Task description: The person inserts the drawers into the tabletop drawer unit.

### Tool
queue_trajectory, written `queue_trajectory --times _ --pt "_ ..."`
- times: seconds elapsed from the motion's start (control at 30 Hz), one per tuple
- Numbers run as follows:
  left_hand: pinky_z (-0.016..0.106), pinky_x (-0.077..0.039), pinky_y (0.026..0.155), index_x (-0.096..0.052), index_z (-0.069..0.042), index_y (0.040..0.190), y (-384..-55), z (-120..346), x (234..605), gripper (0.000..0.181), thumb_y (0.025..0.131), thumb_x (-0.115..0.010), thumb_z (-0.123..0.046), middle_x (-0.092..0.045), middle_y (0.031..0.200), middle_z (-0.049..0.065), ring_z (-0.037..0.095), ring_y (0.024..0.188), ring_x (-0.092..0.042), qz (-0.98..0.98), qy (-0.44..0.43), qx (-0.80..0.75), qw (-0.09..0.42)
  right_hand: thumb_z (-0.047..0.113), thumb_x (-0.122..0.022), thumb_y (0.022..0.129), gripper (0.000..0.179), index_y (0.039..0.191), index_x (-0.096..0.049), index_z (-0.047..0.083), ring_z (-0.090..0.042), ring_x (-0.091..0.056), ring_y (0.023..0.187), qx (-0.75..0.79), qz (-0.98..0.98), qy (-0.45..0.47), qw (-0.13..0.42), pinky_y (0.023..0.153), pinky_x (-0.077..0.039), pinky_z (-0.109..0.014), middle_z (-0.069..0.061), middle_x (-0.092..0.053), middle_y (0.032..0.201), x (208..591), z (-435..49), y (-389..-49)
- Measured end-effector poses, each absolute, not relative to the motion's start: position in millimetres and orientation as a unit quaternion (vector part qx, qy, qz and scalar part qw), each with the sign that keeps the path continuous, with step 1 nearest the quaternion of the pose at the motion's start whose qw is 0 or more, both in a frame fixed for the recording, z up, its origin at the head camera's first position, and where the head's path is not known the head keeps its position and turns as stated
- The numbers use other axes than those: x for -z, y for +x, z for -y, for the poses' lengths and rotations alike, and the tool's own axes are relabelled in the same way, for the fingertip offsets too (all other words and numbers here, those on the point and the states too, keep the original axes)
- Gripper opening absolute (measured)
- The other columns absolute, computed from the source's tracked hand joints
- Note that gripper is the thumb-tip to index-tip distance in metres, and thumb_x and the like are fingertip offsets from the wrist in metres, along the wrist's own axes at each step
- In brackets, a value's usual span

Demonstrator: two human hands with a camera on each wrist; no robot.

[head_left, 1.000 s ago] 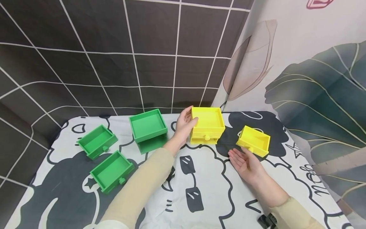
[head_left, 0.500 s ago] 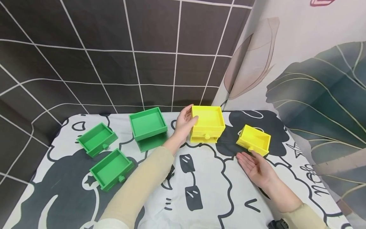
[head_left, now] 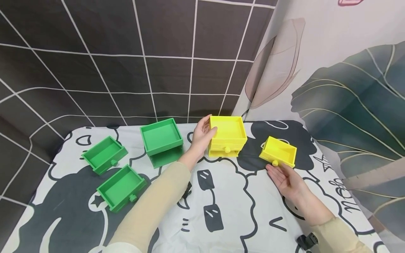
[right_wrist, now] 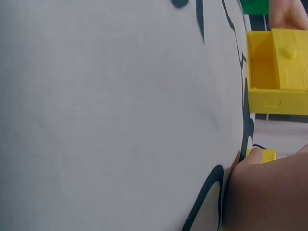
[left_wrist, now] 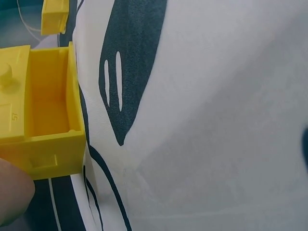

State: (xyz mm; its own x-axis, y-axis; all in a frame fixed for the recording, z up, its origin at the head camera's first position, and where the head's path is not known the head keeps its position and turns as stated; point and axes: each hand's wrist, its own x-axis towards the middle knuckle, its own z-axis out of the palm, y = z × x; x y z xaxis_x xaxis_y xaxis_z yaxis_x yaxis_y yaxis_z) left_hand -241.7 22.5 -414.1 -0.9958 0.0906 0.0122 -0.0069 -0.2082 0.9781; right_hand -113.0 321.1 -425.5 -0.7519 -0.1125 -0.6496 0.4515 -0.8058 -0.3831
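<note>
Table (head_left: pixel 235 211): cloth-covered, carrying a green cabinet (head_left: pixel 162 135) and two green drawers (head_left: pixel 121 186) too.
Yellow cabinet (head_left: pixel 228 134): upright, upper drawer (head_left: pixel 218 147) in, lower bay bare; probably light enough to slide, so brace a side wall.
Left hand (head_left: pixel 200 140): holds the cabinet's left side.
Right hand (head_left: pixel 291 182): loose, palm up, just beside the yellow drawer (head_left: pixel 280 151); contact unclear.
Yellow drawer: on the table, right of the cabinet; likely light, stiff, somewhat slick; best taken across its side walls.
Knob (head_left: pixel 275 163): small, rounded; suits a pinch.

From here, the yellow box (head_left: pixel 227 131) and the yellow drawer (head_left: pixel 279 152) right of it look like smooth plastic. So does the green box (head_left: pixel 161 137) on the left. The sheet (head_left: pixel 234 218) looks like dull cloth.
</note>
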Motion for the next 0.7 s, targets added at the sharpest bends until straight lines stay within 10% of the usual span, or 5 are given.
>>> queue_trajectory --times 0.7 --pt "0.019 -0.034 0.11 -0.041 -0.021 0.139 -240.1 -23.0 414.8 0.053 0.091 -0.06 -0.009 -0.042 0.143 -0.005 0.009 0.133 -0.039 -0.647 0.026 -0.762 0.026 0.017 -0.065 0.089 0.008 0.094 -0.066 0.011 -0.013 -0.069 0.093 0.895 -0.259 0.334 0.142 0.092 -0.052 -0.019 -0.006 -0.072 0.094 423.3 -315.3 -111.5"
